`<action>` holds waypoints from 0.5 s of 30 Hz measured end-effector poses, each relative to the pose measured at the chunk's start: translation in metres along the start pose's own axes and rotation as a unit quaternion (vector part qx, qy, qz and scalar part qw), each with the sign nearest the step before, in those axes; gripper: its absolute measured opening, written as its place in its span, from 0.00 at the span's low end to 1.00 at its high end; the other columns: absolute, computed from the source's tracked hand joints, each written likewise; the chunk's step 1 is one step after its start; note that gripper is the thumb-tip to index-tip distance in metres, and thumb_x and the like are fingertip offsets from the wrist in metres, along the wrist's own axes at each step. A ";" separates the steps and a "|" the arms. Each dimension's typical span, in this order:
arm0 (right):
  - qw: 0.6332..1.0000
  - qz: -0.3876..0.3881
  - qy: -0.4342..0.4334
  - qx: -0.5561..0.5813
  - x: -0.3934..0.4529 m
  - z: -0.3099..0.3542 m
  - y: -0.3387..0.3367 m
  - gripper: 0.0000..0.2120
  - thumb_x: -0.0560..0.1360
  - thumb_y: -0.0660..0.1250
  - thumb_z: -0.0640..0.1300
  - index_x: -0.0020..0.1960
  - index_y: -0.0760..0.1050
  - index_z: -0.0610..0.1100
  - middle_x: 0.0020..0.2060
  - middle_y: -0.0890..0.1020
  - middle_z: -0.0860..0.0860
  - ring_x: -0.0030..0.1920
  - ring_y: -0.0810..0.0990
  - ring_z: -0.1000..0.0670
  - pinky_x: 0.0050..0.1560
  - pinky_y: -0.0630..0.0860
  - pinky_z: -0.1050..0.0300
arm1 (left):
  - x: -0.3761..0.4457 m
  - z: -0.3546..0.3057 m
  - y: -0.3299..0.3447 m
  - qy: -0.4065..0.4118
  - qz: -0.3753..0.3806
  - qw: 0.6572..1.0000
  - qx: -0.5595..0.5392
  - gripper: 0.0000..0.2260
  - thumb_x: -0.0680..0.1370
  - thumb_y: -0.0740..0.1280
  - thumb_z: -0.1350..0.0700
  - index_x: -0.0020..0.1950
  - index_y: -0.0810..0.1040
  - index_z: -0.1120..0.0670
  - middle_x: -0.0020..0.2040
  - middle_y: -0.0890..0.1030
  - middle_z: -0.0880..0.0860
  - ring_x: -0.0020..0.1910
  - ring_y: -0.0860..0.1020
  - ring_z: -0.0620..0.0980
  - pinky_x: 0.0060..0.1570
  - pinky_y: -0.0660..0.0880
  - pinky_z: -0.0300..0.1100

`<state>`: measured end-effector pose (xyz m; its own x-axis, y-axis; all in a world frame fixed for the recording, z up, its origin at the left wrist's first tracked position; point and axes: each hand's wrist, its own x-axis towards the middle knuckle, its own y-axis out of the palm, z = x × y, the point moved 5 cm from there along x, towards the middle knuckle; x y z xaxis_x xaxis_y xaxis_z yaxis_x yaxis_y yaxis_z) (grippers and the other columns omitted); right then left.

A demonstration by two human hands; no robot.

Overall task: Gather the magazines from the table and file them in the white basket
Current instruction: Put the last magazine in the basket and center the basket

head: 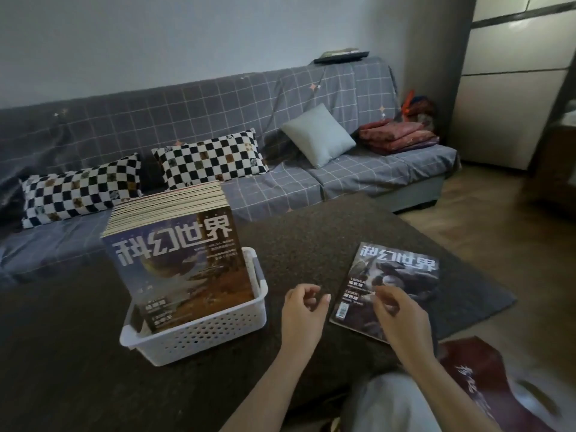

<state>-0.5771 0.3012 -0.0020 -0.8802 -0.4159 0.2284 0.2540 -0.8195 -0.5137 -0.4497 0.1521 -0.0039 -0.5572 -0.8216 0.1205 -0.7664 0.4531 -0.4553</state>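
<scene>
A white perforated basket (199,336) stands on the dark table, left of centre. Several magazines (184,263) stand upright in it, leaning back, their covers facing me. One more magazine (402,269) lies flat on the table at the right. My right hand (400,316) hovers over its near half with loosely curled fingers and holds nothing. My left hand (300,313) hangs between the basket and the flat magazine, fingers loosely curled, also holding nothing.
The dark speckled table (311,244) fills the foreground. Behind it is a grey checked sofa (358,176) with checkered cushions (212,159), a pale cushion (318,135) and folded red cloth (399,135). A dark red bag (486,378) lies at lower right.
</scene>
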 end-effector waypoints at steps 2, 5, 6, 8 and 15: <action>0.999 -0.013 0.008 -0.042 0.004 -0.019 -0.011 0.11 0.74 0.69 0.46 0.55 0.80 0.46 0.47 0.83 0.50 0.47 0.80 0.51 0.46 0.75 0.56 | 0.006 0.003 0.023 -0.012 0.039 0.999 0.016 0.12 0.76 0.69 0.50 0.58 0.75 0.46 0.57 0.76 0.45 0.50 0.76 0.38 0.39 0.70 0.26; 0.988 -0.037 0.029 -0.147 0.007 -0.044 -0.025 0.12 0.72 0.70 0.48 0.56 0.80 0.48 0.51 0.83 0.49 0.53 0.77 0.44 0.51 0.73 0.51 | 0.013 0.004 0.052 -0.020 0.086 0.995 0.045 0.15 0.76 0.69 0.49 0.62 0.75 0.50 0.60 0.75 0.47 0.51 0.74 0.38 0.40 0.68 0.26; 0.983 -0.043 0.050 -0.174 0.008 -0.053 -0.028 0.13 0.72 0.70 0.49 0.56 0.80 0.49 0.53 0.82 0.49 0.54 0.76 0.43 0.52 0.72 0.50 | 0.014 0.004 0.059 -0.020 0.095 0.994 0.053 0.16 0.76 0.69 0.50 0.62 0.75 0.51 0.60 0.75 0.48 0.50 0.74 0.38 0.41 0.68 0.26; 0.977 -0.041 0.092 -0.190 0.008 -0.070 -0.033 0.16 0.71 0.70 0.50 0.58 0.78 0.48 0.56 0.80 0.46 0.56 0.74 0.41 0.53 0.70 0.51 | 0.018 0.001 0.069 -0.014 0.097 0.993 0.073 0.16 0.76 0.69 0.50 0.62 0.76 0.52 0.61 0.75 0.50 0.51 0.73 0.39 0.46 0.68 0.27; 0.988 -0.032 0.124 -0.091 0.012 -0.085 -0.029 0.21 0.68 0.74 0.43 0.60 0.77 0.39 0.56 0.77 0.41 0.57 0.74 0.41 0.60 0.71 0.49 | 0.042 -0.002 0.082 -0.073 0.102 0.984 0.124 0.26 0.75 0.70 0.49 0.70 0.70 0.57 0.64 0.76 0.55 0.63 0.75 0.52 0.61 0.71 0.44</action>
<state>-0.6295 0.3540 -0.0548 -0.9690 -0.2378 0.0670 0.1384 -0.7472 -0.6501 -0.5365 0.1552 -0.0348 -0.6262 -0.7710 -0.1158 -0.5312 0.5307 -0.6605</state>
